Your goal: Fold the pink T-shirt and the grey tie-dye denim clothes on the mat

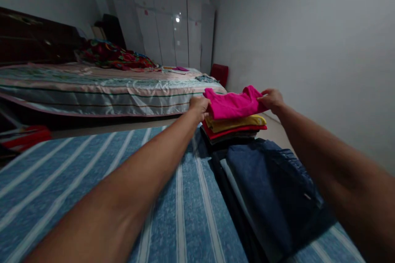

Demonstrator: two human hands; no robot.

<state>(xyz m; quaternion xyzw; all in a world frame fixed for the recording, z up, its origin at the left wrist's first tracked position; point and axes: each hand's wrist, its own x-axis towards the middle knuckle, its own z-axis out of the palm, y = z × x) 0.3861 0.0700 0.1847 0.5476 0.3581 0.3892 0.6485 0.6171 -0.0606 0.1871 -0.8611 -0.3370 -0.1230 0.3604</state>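
Observation:
A folded bright pink garment [234, 104] is stretched between my two hands at the top of a clothes stack. My left hand [200, 106] pinches its left edge, and my right hand [272, 100] grips the right edge. Directly below lie a folded yellow garment [239, 123], a red one [216, 133] and darker pieces. Whether the pink cloth rests fully on the yellow one I cannot tell. Nearer to me, beside this stack, is a pile of folded jeans [262, 189] in dark and lighter blue.
Under the clothes spreads a blue sheet with white stripes [123, 164]. Beyond it stands a bed with a satiny striped cover [123, 94] and a crumpled red floral blanket [117, 55]. White wardrobes [166, 28] line the back; a red chair [219, 74] is near the right wall.

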